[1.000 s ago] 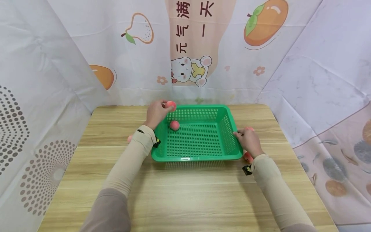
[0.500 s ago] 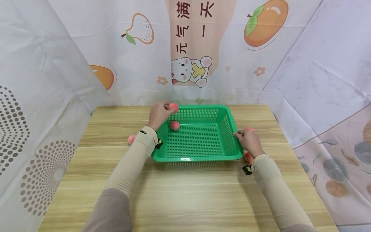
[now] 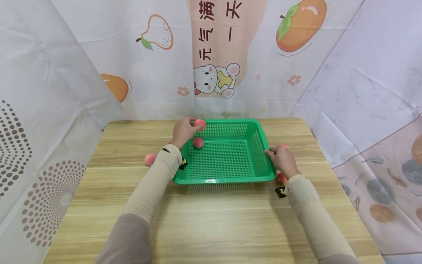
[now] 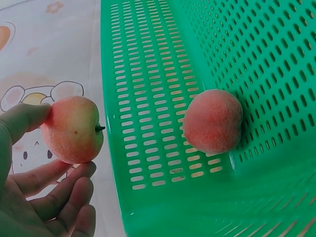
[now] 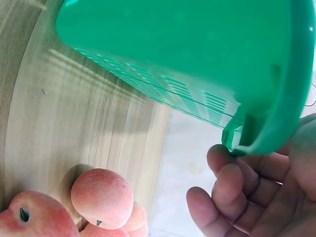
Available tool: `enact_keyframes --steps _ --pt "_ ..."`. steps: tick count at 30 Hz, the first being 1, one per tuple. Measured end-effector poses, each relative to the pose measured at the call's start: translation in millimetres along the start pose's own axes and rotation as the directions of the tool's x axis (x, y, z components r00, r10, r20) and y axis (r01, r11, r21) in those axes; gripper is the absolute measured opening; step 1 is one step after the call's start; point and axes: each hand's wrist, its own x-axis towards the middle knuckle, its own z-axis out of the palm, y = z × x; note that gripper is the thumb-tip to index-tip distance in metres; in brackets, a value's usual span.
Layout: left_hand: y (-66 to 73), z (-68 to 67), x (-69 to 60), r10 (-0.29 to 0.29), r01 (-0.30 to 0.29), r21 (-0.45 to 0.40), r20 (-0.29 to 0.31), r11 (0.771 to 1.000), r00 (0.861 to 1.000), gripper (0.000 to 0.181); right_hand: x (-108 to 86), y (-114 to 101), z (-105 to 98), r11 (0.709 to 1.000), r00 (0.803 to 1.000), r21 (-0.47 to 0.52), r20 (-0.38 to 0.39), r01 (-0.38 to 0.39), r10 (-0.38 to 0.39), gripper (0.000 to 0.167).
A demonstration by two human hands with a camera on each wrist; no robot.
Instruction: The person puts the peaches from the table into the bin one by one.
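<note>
My left hand [image 3: 183, 132] pinches a peach [image 3: 200, 125] between thumb and fingers at the back left corner of a green slotted plastic basket [image 3: 224, 180]. In the left wrist view the held peach [image 4: 73, 129] shows a short dark stem, and the hand's lower fingers are loosely bent. Inside the basket, near its left back, lies a second peach [image 4: 213, 121]. My right hand [image 3: 284, 161] holds the basket's right rim, its fingers curled under the edge in the right wrist view. That hand partly hides the peaches beyond it.
Several peaches [image 5: 102, 198] lie together on the wooden table [image 3: 211, 220] right of the basket. One more peach [image 3: 150, 159] rests on the table left of the basket, beside the left forearm. A printed curtain [image 3: 224, 106] hangs behind the table.
My left hand has shifted right and slightly down with its peach, toward the basket's inside. The peach beside the left forearm is now less covered. The right hand and basket have stayed put.
</note>
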Motion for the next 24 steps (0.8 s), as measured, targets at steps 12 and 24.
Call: enact_keyframes --steps 12,24 --pt "2.3 11.9 2.7 -0.019 0.015 0.056 0.067 0.998 0.998 0.047 1.0 1.1 0.1 1.0 1.0 0.004 -0.005 -0.007 0.007 0.044" --pt "-2.9 26.5 3.9 -0.037 0.03 0.049 0.138 0.998 0.99 0.042 1.2 2.5 2.8 1.0 1.0 0.012 -0.013 0.001 -0.001 0.041"
